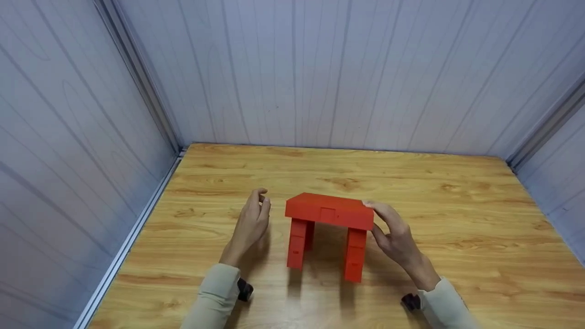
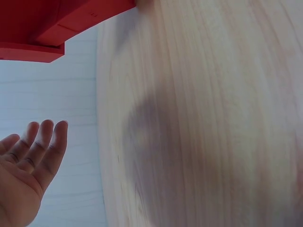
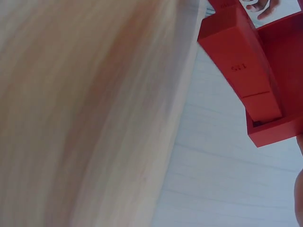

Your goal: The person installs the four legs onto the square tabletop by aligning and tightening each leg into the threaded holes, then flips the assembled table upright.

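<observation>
A small red table-shaped piece (image 1: 330,210) stands upright in the middle of the head view, with a thick flat top over block-like legs. My right hand (image 1: 397,235) grips its right end, fingers on the top's edge and thumb lower down. To the left of the piece, my left hand (image 1: 251,217) is held apart from it, fingers loosely bent and holding nothing. From the right wrist, one leg (image 3: 248,75) with a dark marking shows set into the hollow underside of the top. The left wrist view catches another leg (image 2: 85,19) above the left hand's spread fingers.
The wood-grain tabletop (image 1: 219,164) runs back to a pale panelled wall (image 1: 315,73). Another panelled wall (image 1: 68,137) rises along the left, with a metal strip at its foot. Small black devices (image 1: 245,290) sit at both wrists.
</observation>
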### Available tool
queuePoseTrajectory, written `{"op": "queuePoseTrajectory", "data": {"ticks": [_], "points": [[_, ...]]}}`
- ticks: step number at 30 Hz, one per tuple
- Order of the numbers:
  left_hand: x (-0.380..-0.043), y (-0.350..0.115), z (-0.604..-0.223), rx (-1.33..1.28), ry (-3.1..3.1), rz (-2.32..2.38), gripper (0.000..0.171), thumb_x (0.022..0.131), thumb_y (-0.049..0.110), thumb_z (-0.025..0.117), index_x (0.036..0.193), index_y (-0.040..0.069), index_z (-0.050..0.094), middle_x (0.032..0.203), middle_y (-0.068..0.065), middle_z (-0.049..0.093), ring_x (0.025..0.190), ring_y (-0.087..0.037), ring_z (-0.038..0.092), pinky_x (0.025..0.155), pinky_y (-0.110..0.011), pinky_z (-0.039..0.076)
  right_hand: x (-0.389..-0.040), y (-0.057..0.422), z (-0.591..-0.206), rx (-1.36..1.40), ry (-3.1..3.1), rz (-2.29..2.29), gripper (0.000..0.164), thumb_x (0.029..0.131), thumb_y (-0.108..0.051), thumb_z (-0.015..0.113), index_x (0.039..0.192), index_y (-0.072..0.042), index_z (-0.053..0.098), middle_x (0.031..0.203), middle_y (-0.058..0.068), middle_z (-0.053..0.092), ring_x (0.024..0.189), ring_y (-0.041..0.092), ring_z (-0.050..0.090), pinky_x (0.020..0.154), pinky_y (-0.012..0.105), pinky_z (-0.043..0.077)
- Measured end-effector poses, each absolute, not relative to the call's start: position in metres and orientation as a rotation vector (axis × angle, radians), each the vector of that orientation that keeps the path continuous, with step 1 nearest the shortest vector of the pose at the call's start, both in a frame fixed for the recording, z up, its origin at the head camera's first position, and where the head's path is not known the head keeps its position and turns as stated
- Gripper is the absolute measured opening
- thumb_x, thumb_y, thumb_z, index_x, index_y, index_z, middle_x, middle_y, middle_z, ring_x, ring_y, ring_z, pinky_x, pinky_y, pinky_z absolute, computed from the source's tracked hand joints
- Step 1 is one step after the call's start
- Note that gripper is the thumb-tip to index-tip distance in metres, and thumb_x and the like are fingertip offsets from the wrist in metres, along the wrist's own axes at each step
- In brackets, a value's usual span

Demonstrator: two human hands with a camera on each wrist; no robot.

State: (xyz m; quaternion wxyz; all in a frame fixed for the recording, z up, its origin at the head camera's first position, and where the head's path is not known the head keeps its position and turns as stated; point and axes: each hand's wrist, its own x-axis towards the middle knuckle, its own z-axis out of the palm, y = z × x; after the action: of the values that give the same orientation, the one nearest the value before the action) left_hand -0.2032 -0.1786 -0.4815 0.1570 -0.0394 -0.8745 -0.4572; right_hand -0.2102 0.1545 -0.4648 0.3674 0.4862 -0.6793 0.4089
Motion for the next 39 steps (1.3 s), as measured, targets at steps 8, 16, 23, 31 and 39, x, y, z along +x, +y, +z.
{"op": "queuePoseTrajectory", "data": {"ticks": [8, 16, 23, 31, 39], "points": [[-0.204, -0.177, -0.481, -0.112, -2.491, -1.303, 0.031, 0.102, 0.024, 0.038, 0.124, 0.005, 0.049, 0.096, -0.005, 0.056, 0.083, -0.016, 0.056, 0.075, -0.034, 0.049, -0.217, 0.167, -0.474, 1.255, -1.814, 1.021, 0.033, 0.096, -0.015, 0.057, 0.116, 0.011, 0.056, 0.116, 0.026, 0.061, 0.113, 0.034, 0.058, 0.106, 0.028, 0.042], [-0.204, -0.177, -0.480, -0.130, -2.490, -1.320, 0.031, 0.103, 0.025, 0.038, 0.125, 0.006, 0.049, 0.098, -0.005, 0.056, 0.085, -0.015, 0.057, 0.074, -0.032, 0.050, -0.218, 0.167, -0.474, 1.290, -1.822, 0.986, 0.028, 0.097, -0.012, 0.054, 0.115, 0.009, 0.057, 0.117, 0.027, 0.058, 0.115, 0.035, 0.056, 0.105, 0.027, 0.042], [-0.204, -0.177, -0.479, -0.121, -2.515, -1.296, 0.034, 0.103, 0.028, 0.036, 0.126, 0.006, 0.049, 0.100, -0.004, 0.057, 0.088, -0.016, 0.057, 0.075, -0.034, 0.050, -0.218, 0.169, -0.476, 1.279, -1.887, 0.946, 0.028, 0.098, -0.015, 0.053, 0.115, 0.008, 0.055, 0.121, 0.025, 0.057, 0.118, 0.036, 0.054, 0.107, 0.027, 0.039], [-0.203, -0.176, -0.477, -0.125, -2.527, -1.287, 0.033, 0.102, 0.027, 0.038, 0.126, 0.006, 0.049, 0.099, -0.004, 0.057, 0.087, -0.016, 0.057, 0.076, -0.034, 0.050, -0.218, 0.169, -0.479, 1.320, -1.918, 0.911, 0.025, 0.098, -0.013, 0.051, 0.113, 0.007, 0.054, 0.123, 0.024, 0.055, 0.121, 0.037, 0.052, 0.110, 0.028, 0.037], [-0.205, -0.177, -0.473, -0.136, -2.519, -1.273, 0.032, 0.102, 0.026, 0.037, 0.125, 0.006, 0.050, 0.100, -0.005, 0.056, 0.087, -0.017, 0.057, 0.075, -0.035, 0.050, -0.217, 0.169, -0.479, 1.317, -1.933, 0.884, 0.024, 0.099, -0.012, 0.049, 0.112, 0.007, 0.053, 0.123, 0.024, 0.054, 0.122, 0.037, 0.051, 0.110, 0.027, 0.036]]}}
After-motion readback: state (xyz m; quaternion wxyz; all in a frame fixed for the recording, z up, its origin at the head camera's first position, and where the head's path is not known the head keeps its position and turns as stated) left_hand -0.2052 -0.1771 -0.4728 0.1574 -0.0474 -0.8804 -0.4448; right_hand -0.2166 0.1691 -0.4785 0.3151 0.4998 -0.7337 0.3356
